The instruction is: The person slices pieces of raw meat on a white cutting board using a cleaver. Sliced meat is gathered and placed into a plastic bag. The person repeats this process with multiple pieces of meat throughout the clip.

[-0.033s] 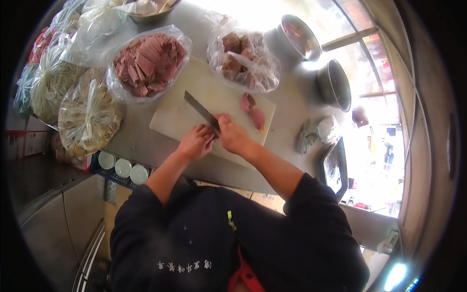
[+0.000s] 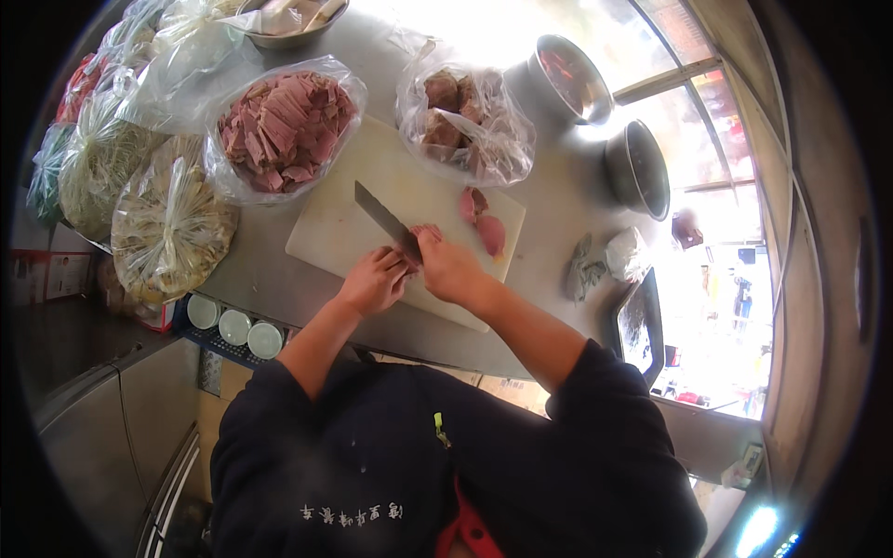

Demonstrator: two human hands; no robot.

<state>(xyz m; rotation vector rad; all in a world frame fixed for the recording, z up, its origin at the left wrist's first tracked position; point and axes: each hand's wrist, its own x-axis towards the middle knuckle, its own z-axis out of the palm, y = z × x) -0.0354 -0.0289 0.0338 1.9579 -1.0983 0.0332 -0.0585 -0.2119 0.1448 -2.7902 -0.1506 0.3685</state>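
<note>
My right hand [image 2: 451, 267] grips the handle of a broad-bladed knife [image 2: 381, 212], its tip pointing to the far left over a white cutting board [image 2: 326, 219]. Beside the blade my left hand [image 2: 374, 279] is closed, fingers curled over a piece of pinkish meat, mostly hidden. A little pink meat [image 2: 427, 230] shows past the blade, by the right hand. Two more chunks of meat [image 2: 490, 234] lie on the board's right part. Behind the board stand an open bag of sliced meat [image 2: 288, 126] and a clear bag of brownish meat chunks [image 2: 456, 112].
Several tied plastic bags of food [image 2: 172, 223] crowd the left side. One metal bowl [image 2: 288, 37] stands at the far left and two more, a far bowl [image 2: 572, 79] and a nearer bowl [image 2: 637, 167], at right. Crumpled plastic [image 2: 628, 254] lies near a dark-rimmed tray [image 2: 637, 325].
The counter and its things sit very slightly lower in the picture. Both hands and the knife keep nearly the same place and hold.
</note>
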